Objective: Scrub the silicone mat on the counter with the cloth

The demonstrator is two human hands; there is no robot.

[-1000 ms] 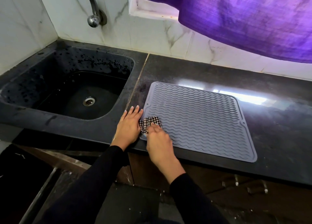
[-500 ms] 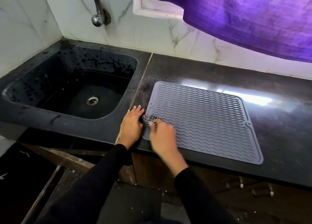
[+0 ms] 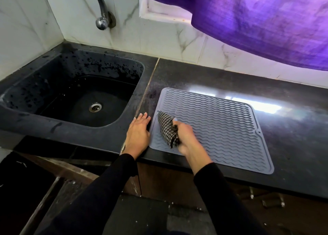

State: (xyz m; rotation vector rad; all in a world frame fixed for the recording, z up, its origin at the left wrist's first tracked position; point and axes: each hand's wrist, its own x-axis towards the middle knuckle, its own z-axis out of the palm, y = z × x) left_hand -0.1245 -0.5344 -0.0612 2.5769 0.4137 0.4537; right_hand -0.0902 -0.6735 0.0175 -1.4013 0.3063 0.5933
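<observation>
- Head view: my right hand (image 3: pixel 184 137) is clenched around a black-and-white checked cloth (image 3: pixel 166 128), and the bunched fabric lies on the near-left corner of the grey silicone mat (image 3: pixel 221 126).
- The mat lies flat on the dark counter (image 3: pixel 292 128), its near edge close to the counter's front lip and its left edge just beside the seam toward the black sink (image 3: pixel 74 96).
- My left hand (image 3: pixel 139 133) rests flat on the counter, fingers straight and holding nothing, right against the mat's left edge; whether it actually pins the rim I cannot tell.
- Risk, as I judge it: the mat is light and flexible, so a hard stroke could drag it across the polished counter or curl its corner, since I brace it at one side only.
- The cloth is loosely wadded; it may snag on the wavy ridges and slip from my fingers.
- Most of the mat, out to the far-right corner, lies well apart from the cloth.
</observation>
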